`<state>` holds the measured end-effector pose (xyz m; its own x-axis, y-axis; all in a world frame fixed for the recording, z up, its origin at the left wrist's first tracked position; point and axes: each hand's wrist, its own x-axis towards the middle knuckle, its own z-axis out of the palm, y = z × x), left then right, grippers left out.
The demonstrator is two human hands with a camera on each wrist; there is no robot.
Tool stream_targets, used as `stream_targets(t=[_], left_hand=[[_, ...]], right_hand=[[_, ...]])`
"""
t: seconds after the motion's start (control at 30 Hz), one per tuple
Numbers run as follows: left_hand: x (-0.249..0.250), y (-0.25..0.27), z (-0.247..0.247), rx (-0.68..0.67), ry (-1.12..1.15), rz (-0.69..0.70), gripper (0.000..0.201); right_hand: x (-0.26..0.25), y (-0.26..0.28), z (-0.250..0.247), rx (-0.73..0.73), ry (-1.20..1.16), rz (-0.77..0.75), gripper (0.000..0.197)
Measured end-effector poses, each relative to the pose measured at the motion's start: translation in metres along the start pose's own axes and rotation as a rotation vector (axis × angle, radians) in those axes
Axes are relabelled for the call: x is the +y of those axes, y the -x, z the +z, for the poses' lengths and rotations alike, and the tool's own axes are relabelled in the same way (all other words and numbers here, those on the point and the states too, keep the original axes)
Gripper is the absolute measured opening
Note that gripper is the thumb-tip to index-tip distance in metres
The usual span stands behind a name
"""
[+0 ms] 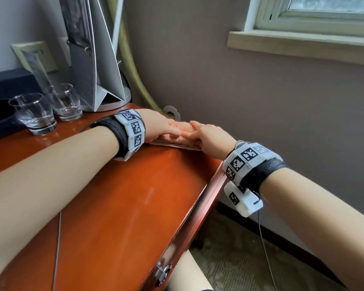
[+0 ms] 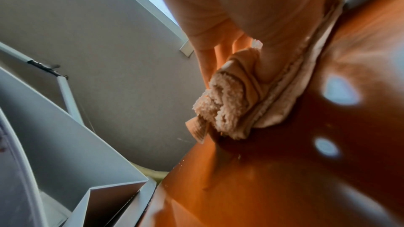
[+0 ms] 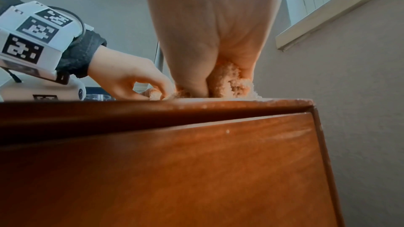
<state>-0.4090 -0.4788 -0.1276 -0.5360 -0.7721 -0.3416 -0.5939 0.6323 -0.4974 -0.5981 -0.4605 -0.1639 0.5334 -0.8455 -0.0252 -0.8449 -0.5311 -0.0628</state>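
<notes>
A peach terry towel (image 1: 179,128), partly rolled up, lies at the far right corner of the red-brown wooden desk (image 1: 135,196). My left hand (image 1: 172,131) grips the roll's left part. The left wrist view shows the fingers (image 2: 207,61) behind the roll (image 2: 227,103) and the thumb in front, above the towel's flat layers (image 2: 290,82). My right hand (image 1: 194,131) grips the roll's right part at the desk's edge. In the right wrist view the palm (image 3: 214,40) closes over the fluffy towel (image 3: 229,82), with my left hand (image 3: 131,75) beside it.
Two clear glasses (image 1: 33,113) (image 1: 64,101) stand at the desk's back left, beside a black box (image 1: 6,85) and a grey folded stand (image 1: 97,59). A wall and window sill (image 1: 303,43) lie right of the desk. A drawer handle (image 1: 162,271) sits on the front.
</notes>
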Motion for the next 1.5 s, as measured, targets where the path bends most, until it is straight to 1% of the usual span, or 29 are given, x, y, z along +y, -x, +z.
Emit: stream_targets(t=[0.13,0.23,0.33,0.5,0.57,0.63,0.67,0.77,0.8,0.9,1.03,1.17,1.33,1.5], left_hand=[[-0.004,-0.011,0.0,0.002,0.053,-0.058,0.062],[-0.006,-0.018,0.002,0.03,0.12,-0.091,0.059],[-0.01,-0.02,0.003,0.029,0.171,-0.103,0.059],[-0.006,-0.016,0.004,0.078,0.246,-0.12,0.061],[-0.003,-0.013,0.001,0.084,0.258,-0.154,0.057],[0.0,-0.01,-0.003,0.092,0.282,-0.215,0.045],[0.001,-0.009,-0.005,0.095,0.288,-0.238,0.042],[0.003,-0.004,-0.008,0.096,0.282,-0.263,0.046],[0.004,-0.001,-0.008,0.096,0.282,-0.263,0.049],[0.005,0.009,-0.009,0.088,0.301,-0.25,0.055],[0.003,0.023,-0.009,0.068,0.329,-0.233,0.046],[0.009,0.036,-0.004,0.034,0.302,-0.208,0.048],[0.015,0.057,0.005,0.021,0.26,-0.199,0.041],[0.018,0.083,0.02,0.018,0.261,-0.202,0.043]], right_hand=[[0.003,-0.012,-0.001,0.022,-0.044,0.027,0.043],[0.008,-0.022,0.001,0.023,-0.056,0.037,0.047],[0.01,-0.029,0.002,0.02,-0.079,0.051,0.051],[0.008,-0.029,-0.002,0.022,-0.051,0.063,0.042],[0.006,-0.031,-0.003,0.009,-0.047,0.106,0.042],[0.003,-0.032,-0.005,-0.004,-0.03,0.139,0.048],[0.001,-0.031,-0.006,-0.005,-0.02,0.136,0.048],[-0.001,-0.024,-0.012,-0.013,-0.026,0.082,0.039],[-0.002,-0.022,-0.014,-0.021,-0.037,0.066,0.039],[-0.006,-0.017,-0.019,-0.062,-0.027,0.037,0.049],[-0.017,-0.009,-0.022,-0.112,0.034,-0.002,0.05],[-0.029,-0.001,-0.026,-0.136,0.075,-0.04,0.048],[-0.047,0.011,-0.032,-0.193,0.158,-0.111,0.048],[-0.062,0.016,-0.027,-0.221,0.219,-0.184,0.047]])
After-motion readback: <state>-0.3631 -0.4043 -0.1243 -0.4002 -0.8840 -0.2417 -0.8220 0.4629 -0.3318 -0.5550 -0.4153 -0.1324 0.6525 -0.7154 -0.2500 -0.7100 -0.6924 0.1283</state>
